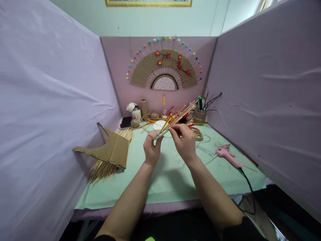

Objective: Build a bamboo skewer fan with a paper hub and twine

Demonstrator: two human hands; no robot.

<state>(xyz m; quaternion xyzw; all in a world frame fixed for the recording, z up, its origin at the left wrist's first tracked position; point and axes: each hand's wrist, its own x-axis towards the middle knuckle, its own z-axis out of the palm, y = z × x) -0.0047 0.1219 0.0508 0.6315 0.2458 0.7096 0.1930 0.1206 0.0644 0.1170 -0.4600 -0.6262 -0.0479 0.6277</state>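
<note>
Above the middle of the table, my left hand [152, 149] is closed on a small white piece [162, 134], thumb below and fingers over its left end. Several thin wooden sticks [185, 113] fan out from that piece, up and to the right. My right hand [185, 142] is pinched at the piece's right end, by the base of the sticks. Whether its fingertips hold a stick or the white edge is too small to tell. Just behind the sticks, a white disc [159, 125] lies on the table.
Thin sticks [105, 172] lie under a cut cardboard piece [114, 149] at the left. A pink glue gun [229, 157] with a black cable rests at the right, near a clear ruler [205, 150]. Twine, jars and a pen holder [200, 117] line the back, below a decorated fan [142, 70].
</note>
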